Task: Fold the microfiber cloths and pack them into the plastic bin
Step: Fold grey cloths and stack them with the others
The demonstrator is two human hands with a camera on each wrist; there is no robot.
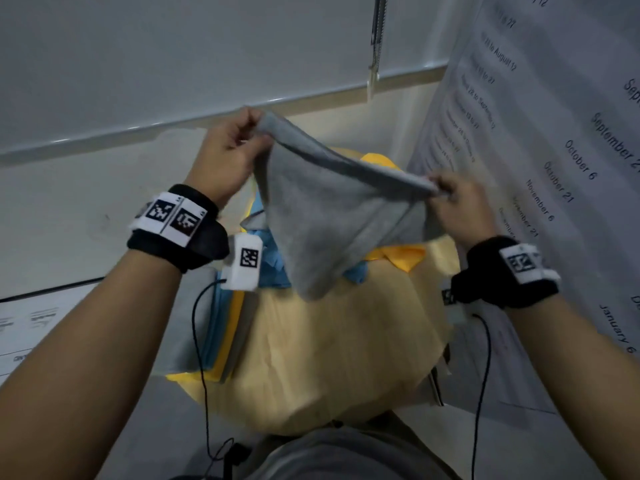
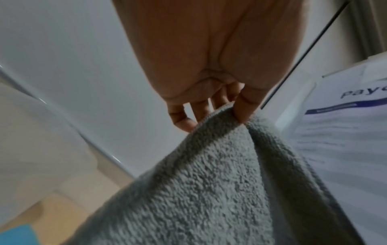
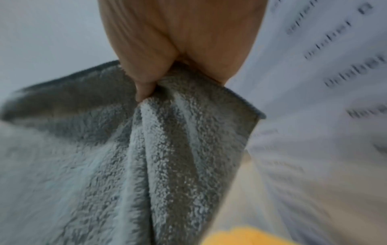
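Observation:
A grey microfiber cloth (image 1: 329, 216) hangs in the air above the table, stretched between both hands. My left hand (image 1: 232, 147) pinches its far left corner, the thumb (image 2: 245, 109) pressed on the fluffy grey cloth (image 2: 199, 190). My right hand (image 1: 457, 199) pinches the opposite corner, and the grey cloth (image 3: 163, 157) bunches into folds under the thumb (image 3: 144, 89). Below lie loose yellow cloths (image 1: 401, 256) and blue cloths (image 1: 273, 268). At the left sits a stack of folded grey, blue and yellow cloths (image 1: 214, 327). No plastic bin shows in any view.
A light wooden table (image 1: 332, 368) lies under the cloths. A white wall (image 1: 173, 57) rises behind it, with a printed sheet of dates (image 1: 554, 168) at the right and another paper (image 1: 31, 327) at the left. Black wrist cables (image 1: 201, 341) hang from both wrists.

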